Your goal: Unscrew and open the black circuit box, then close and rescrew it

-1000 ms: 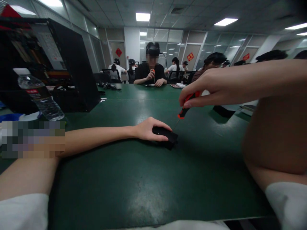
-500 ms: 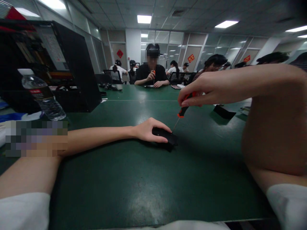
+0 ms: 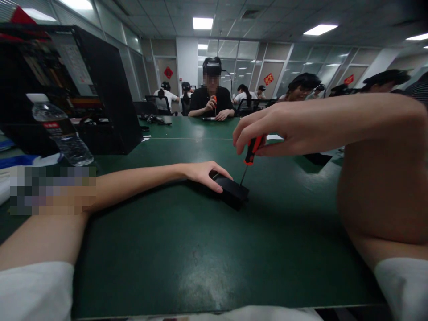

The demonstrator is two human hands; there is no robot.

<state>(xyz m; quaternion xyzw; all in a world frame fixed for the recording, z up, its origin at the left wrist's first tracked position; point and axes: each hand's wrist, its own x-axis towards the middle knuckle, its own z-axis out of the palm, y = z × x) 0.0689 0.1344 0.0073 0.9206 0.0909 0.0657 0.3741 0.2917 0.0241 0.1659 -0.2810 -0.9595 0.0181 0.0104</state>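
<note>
my right grip (image 3: 259, 129) is closed loosely around the handle of a red and black screwdriver (image 3: 253, 150), which slants down toward seven o'clock — its thin shaft ends at the top of a black device (image 3: 232, 192), near the right-hand end, though i cannot tell whether the tip sits in anything. my left grip (image 3: 204, 173) comes in from ten o'clock and straddles the device, thumb on the near side and fingers on the far side, holding it on the green counter (image 3: 200, 254) straight ahead of me. at two o'clock from the device lies a black piece (image 3: 319, 159). toward ten o'clock stand a water bottle (image 3: 63, 138) and an open computer case (image 3: 112, 96) — and at twelve sits a person in black (image 3: 197, 104).
</note>
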